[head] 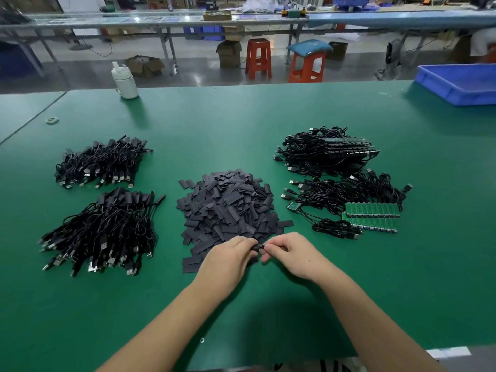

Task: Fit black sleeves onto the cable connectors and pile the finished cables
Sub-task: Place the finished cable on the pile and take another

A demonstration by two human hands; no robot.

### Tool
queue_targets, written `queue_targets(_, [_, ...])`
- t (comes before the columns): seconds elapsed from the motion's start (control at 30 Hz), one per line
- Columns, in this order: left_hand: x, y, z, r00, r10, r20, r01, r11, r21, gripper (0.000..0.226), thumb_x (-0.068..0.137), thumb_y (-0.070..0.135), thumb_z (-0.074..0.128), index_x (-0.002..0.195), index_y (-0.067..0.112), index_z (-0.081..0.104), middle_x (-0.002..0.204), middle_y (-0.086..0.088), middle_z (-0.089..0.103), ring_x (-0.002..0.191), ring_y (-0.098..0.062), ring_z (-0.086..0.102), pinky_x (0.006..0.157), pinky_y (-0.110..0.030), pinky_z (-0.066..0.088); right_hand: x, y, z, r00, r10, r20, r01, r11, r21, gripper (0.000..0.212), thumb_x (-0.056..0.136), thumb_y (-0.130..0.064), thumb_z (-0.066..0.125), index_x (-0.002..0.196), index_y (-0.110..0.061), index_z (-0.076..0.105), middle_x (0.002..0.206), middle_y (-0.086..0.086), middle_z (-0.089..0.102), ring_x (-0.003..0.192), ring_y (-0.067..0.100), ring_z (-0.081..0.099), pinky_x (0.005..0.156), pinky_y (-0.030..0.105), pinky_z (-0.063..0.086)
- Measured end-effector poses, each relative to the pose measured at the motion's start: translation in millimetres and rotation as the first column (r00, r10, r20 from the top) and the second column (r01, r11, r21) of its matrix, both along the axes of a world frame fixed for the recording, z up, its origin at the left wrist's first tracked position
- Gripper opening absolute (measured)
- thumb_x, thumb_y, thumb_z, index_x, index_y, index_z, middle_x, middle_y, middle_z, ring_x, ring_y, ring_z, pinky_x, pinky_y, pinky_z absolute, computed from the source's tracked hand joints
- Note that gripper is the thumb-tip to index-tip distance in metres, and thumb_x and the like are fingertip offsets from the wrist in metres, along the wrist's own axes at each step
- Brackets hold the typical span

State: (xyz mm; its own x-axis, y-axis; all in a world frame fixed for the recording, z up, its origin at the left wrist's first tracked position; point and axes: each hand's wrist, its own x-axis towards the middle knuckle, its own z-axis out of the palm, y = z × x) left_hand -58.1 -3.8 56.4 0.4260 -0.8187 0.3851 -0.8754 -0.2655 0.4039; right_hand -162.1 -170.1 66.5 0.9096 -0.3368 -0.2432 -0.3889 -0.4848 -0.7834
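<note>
Hands meet at the near edge of the sleeve heap: my left hand (228,257) and right hand (291,255) come together above the green table (241,116), fingers curled, both pinching one small black piece (258,247) between them. I cannot tell whether that piece is a sleeve alone or a sleeve already on a connector, since the fingers hide most of it.

At mid-table, just beyond my knuckles, lies the loose pile of black sleeves (228,208), flat dark rectangles spilling toward the near edge. Toward the left edge sit two piles of finished cables: the nearer pile (102,232) with its metal plugs fanned toward me, and the farther pile (102,162) behind it, the two apart from each other.

Toward the right edge are the unfinished cables. One bundle (327,150) sits farther back; a second tangle (346,194) lies in front of it, ending in a row of bare green circuit boards (371,210) lined up side by side. One stray board (292,205) lies between that tangle and the sleeve pile.

At the far left of the table stands a white bottle (124,81), upright, with a small pale ring-shaped object (51,120) near it. A blue plastic bin (459,83) occupies the far right corner. Beyond the far edge, two orange stools (258,59) stand on the factory floor.
</note>
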Motion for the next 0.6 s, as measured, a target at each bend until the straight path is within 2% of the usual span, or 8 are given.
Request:
queue_targets(0.07, [-0.2, -0.8, 0.8, 1.000, -0.010, 0.027, 0.009, 1.000, 0.026, 0.022, 0.091, 0.020, 0.069, 0.112, 0.013, 0.069, 0.097, -0.002, 0.070, 0.078, -0.027, 0.068, 0.065, -0.033, 0.056, -0.5, 1.6, 1.9, 1.000, 0.008, 0.007, -0.008, 1.000, -0.030, 0.025, 0.101, -0.025, 0.053, 0.093, -0.024, 0.077, 0.081, -0.021, 0.075, 0.059, -0.005, 0.053, 0.069, 0.021, 0.046])
queue_targets(0.17, [-0.2, -1.5, 1.7, 0.996, -0.047, 0.075, 0.043, 0.998, 0.051, 0.022, 0.087, 0.018, 0.072, 0.108, 0.014, 0.069, 0.091, 0.000, 0.069, 0.074, -0.024, 0.067, 0.058, -0.030, 0.054, -1.1, 4.5, 4.8, 1.000, 0.029, 0.011, -0.028, 0.996, -0.090, 0.029, 0.100, -0.024, 0.054, 0.081, -0.030, 0.075, 0.065, -0.029, 0.067, 0.045, 0.001, 0.041, 0.050, 0.015, 0.034])
queue_targets(0.27, [1.5, -2.2, -0.9, 0.990, -0.076, 0.117, 0.066, 0.994, 0.081, 0.020, 0.087, 0.018, 0.072, 0.107, 0.015, 0.068, 0.091, 0.001, 0.067, 0.075, -0.022, 0.066, 0.057, -0.031, 0.053, -0.7, 6.8, 5.9, 1.000, 0.027, 0.008, -0.026, 0.993, -0.114, 0.029, 0.099, -0.024, 0.054, 0.079, -0.031, 0.075, 0.068, -0.027, 0.068, 0.045, 0.004, 0.037, 0.051, 0.022, 0.036])
queue_targets(0.37, [4.5, -2.5, -7.2, 0.982, -0.096, 0.160, 0.066, 0.981, 0.182, 0.018, 0.092, 0.022, 0.061, 0.110, 0.019, 0.061, 0.097, 0.002, 0.062, 0.081, -0.023, 0.064, 0.063, -0.038, 0.053, -0.7, 8.6, 3.8, 1.000, 0.029, -0.007, -0.030, 0.992, -0.122, 0.029, 0.098, -0.024, 0.054, 0.079, -0.028, 0.075, 0.076, -0.014, 0.074, 0.052, 0.010, 0.042, 0.057, 0.030, 0.042])
queue_targets(0.47, [5.4, -0.1, -9.8, 0.978, -0.102, 0.184, 0.058, 0.971, 0.232, 0.021, 0.093, 0.024, 0.058, 0.114, 0.025, 0.058, 0.097, 0.004, 0.058, 0.077, -0.024, 0.062, 0.060, -0.039, 0.051, -1.8, 10.8, 2.3, 1.000, 0.030, -0.008, -0.031, 0.992, -0.122, 0.032, 0.098, -0.024, 0.054, 0.071, -0.028, 0.072, 0.067, -0.015, 0.069, 0.050, 0.009, 0.041, 0.056, 0.029, 0.040])
queue_targets(0.6, [6.6, 0.9, -4.3, 0.989, -0.069, 0.133, 0.046, 0.985, 0.167, 0.022, 0.090, 0.029, 0.068, 0.111, 0.021, 0.067, 0.090, 0.003, 0.066, 0.064, -0.025, 0.065, 0.050, -0.031, 0.052, -1.8, 11.2, 5.0, 1.000, 0.021, -0.019, -0.024, 0.990, -0.136, 0.033, 0.098, -0.023, 0.052, 0.069, -0.031, 0.066, 0.062, -0.013, 0.064, 0.050, 0.004, 0.045, 0.057, 0.023, 0.041])
